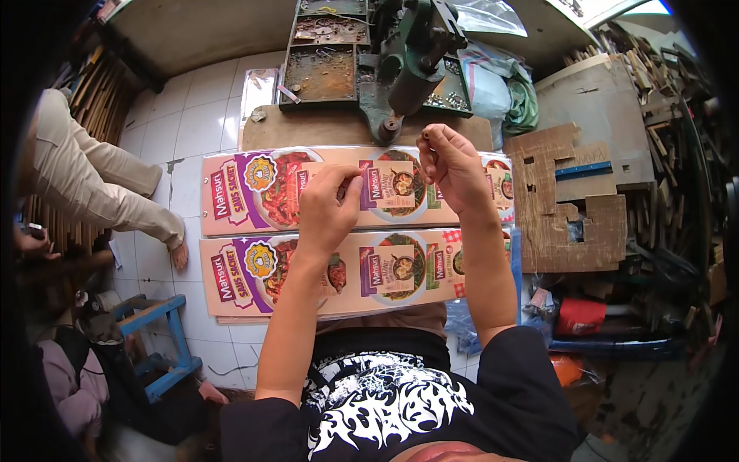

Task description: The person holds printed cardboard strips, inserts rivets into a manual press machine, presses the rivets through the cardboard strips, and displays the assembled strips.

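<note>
My left hand is closed above the upper printed sheet, its fingertips curled together; what they hold, if anything, is hidden. My right hand pinches a small brownish ring between thumb and finger, just right of the green press. Below the upper sheet lies a second printed sheet, with the same sauce pictures and red and purple labels. Both sheets lie side by side across the front of the wooden board.
Behind the board stand a tray of small metal parts and another tray. Cut brown boards lie at right. A person's legs and a blue stool are at left.
</note>
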